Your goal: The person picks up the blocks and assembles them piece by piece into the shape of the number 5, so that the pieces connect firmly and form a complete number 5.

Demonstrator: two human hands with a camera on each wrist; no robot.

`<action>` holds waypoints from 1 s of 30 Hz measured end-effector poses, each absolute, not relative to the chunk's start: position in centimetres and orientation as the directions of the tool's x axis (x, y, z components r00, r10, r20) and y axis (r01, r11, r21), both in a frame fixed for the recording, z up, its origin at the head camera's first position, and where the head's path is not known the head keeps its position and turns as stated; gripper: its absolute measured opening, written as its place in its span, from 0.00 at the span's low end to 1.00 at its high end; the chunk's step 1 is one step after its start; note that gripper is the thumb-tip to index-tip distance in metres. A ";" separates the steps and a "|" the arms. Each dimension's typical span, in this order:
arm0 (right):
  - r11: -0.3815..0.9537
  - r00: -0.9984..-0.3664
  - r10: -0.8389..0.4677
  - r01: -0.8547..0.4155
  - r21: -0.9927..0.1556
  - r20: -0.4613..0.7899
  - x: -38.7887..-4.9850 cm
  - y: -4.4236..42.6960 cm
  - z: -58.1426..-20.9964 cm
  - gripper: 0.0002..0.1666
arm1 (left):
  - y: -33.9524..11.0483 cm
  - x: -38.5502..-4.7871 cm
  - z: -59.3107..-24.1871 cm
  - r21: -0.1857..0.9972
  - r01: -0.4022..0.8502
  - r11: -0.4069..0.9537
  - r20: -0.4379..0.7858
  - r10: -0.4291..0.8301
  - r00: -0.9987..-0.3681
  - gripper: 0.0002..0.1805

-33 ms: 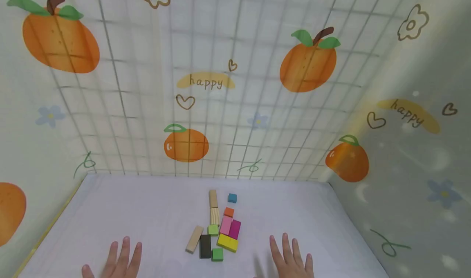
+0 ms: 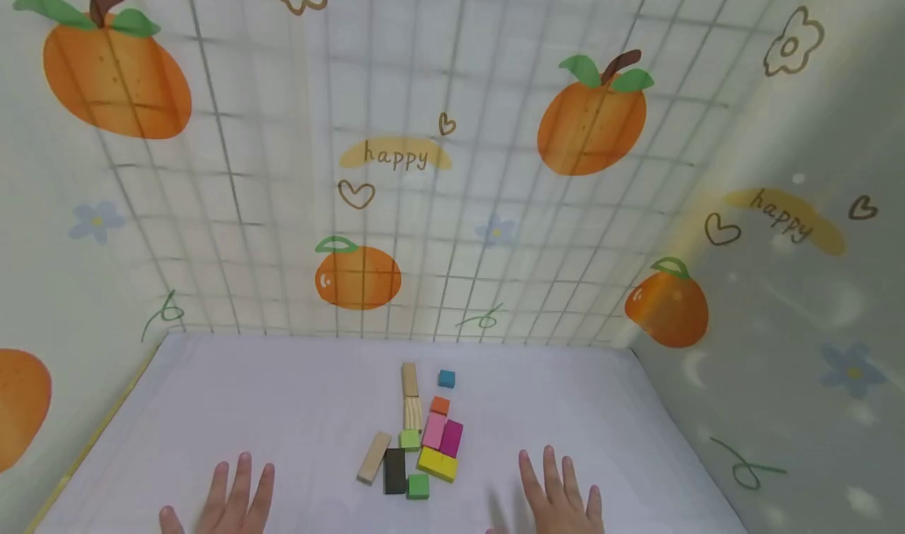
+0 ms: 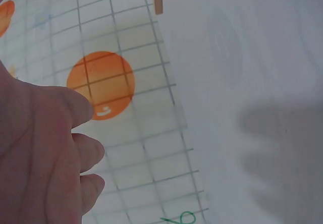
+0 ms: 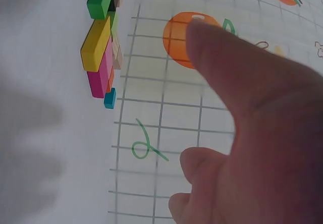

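Observation:
Fingers spread and holding nothing, my left hand (image 2: 232, 502) is at the lower left of the head view. My right hand (image 2: 562, 501), likewise spread and holding nothing, is at the lower right. Between them, nearer the middle, lies a loose group of blocks: a green block (image 2: 419, 486), black block (image 2: 395, 471), yellow block (image 2: 437, 464), magenta block (image 2: 451, 438), pink block (image 2: 434, 430), light green block (image 2: 410, 440) and orange block (image 2: 441, 405). A plain wooden block (image 2: 373, 457) slants at the left. Neither hand touches any block.
Farther back lie a striped wooden block (image 2: 412, 414), another plain wooden block (image 2: 410, 379) and a separate blue block (image 2: 447, 378). All rest on a white surface (image 2: 283, 393). Printed cloth (image 2: 495, 283) over a wire grid rises behind it, with more cloth at both sides.

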State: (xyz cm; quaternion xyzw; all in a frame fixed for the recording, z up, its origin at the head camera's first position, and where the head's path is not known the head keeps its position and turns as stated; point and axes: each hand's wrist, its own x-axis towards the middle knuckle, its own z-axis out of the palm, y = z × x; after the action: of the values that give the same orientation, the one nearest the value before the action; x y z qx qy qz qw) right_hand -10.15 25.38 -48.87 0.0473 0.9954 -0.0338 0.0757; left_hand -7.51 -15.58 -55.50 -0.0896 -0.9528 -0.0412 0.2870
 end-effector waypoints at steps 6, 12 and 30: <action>0.991 -0.970 0.100 0.117 -0.064 -0.222 -9.4 25.0 -48.4 0.74 | -15.4 -6.5 -54.6 0.079 0.160 0.984 0.396 0.116 -0.911 0.57; 0.993 -0.971 0.059 0.081 -0.086 -0.232 -9.7 24.5 -47.9 0.70 | -14.1 -6.8 -51.0 0.033 0.145 0.989 0.094 0.141 -0.986 0.73; 0.987 -0.963 0.020 0.061 -0.147 -0.268 -9.8 24.2 -48.7 0.67 | -11.0 -7.9 -49.2 0.074 0.123 0.990 -0.173 0.134 -0.976 0.73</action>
State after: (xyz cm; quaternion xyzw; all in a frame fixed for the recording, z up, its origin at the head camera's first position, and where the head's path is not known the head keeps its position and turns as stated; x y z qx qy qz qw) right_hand -9.82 24.23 -48.66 0.0206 0.9878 -0.0771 0.1338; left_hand -7.95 -11.04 -49.15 -0.0646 -0.9934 -0.0315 -0.0889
